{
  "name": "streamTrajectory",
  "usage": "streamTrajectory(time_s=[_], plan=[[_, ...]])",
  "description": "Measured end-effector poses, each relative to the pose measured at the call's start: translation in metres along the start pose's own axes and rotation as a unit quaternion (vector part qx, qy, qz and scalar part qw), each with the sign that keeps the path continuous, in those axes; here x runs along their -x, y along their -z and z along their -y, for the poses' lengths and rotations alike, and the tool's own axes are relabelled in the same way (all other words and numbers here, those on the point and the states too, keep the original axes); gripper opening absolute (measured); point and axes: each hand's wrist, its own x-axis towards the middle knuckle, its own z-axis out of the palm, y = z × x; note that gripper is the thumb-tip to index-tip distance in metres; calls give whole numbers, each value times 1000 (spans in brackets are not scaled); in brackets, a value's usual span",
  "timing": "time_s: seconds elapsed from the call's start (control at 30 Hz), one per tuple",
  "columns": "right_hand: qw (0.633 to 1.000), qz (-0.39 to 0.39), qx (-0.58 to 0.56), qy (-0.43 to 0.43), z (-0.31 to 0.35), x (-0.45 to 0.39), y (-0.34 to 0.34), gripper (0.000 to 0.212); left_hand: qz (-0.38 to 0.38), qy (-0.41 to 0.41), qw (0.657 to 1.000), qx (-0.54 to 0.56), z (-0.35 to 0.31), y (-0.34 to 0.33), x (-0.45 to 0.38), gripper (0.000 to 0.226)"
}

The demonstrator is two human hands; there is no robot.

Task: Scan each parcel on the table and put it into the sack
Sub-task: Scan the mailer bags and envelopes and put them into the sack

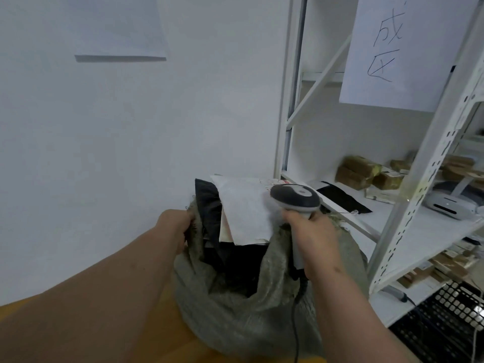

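Observation:
A grey-green woven sack [235, 305] stands open on the wooden floor against the white wall. My left hand [174, 226] grips the sack's left rim. My right hand [311, 237] holds a grey and white corded barcode scanner [296, 196] and also pinches the sack's right rim. Sticking up out of the sack's mouth are a white flat parcel [243, 208] and a black soft parcel [208, 205]. More dark parcels lie deeper inside, mostly hidden.
A white metal shelving rack [408, 195] stands close on the right, holding brown taped boxes [358, 171], a black mailer [343, 196] and a white label printer [447, 205]. A black plastic crate [445, 320] sits low right. Paper signs hang above.

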Motion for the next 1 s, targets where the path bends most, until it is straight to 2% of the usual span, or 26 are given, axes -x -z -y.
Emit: streamTrajectory(time_s=[0.07, 0.23, 0.37, 0.43, 0.5, 0.53, 0.63, 0.73, 0.77, 0.8, 0.9, 0.93, 1.0], plan=[[999, 13, 32, 0, -3, -1, -8, 13, 11, -45, 999, -9, -14, 1, -2, 18], [999, 29, 12, -18, -3, 7, -21, 12, -48, -233, 969, 69, -73, 1, 12, 19], [999, 32, -6, 5, 3, 17, -25, 12, -14, -301, 946, 117, -107, -4, 37, 22], [999, 34, -12, 10, 3, 20, -30, 12, -4, -342, 939, 43, -102, -6, 45, 23], [998, 50, -21, -12, -5, 27, -39, 10, 8, -377, 919, -113, -78, -6, 44, 24], [997, 61, -44, -32, -11, 32, -43, 8, 31, -385, 901, -197, -64, -7, 43, 32], [987, 57, -133, -68, -22, 42, -47, 17, 108, -372, 831, -400, -29, -3, 34, 52], [982, 1, -179, -58, -18, 38, -37, 12, 130, -322, 747, -567, -5, 4, 28, 63], [979, -20, -197, -45, -12, 37, -33, 10, 134, -296, 735, -596, 1, 5, 29, 65], [975, -37, -216, -26, -7, 37, -29, 12, 139, -273, 740, -599, 9, 4, 29, 65], [966, -55, -250, 40, 6, 43, -24, 15, 183, -219, 793, -539, 25, -1, 36, 63], [970, -50, -234, 51, 7, 45, -24, 13, 199, -216, 799, -525, 28, -5, 38, 62], [987, -25, -158, 36, 2, 47, -27, 14, 243, -199, 798, -514, 29, -9, 50, 41]])
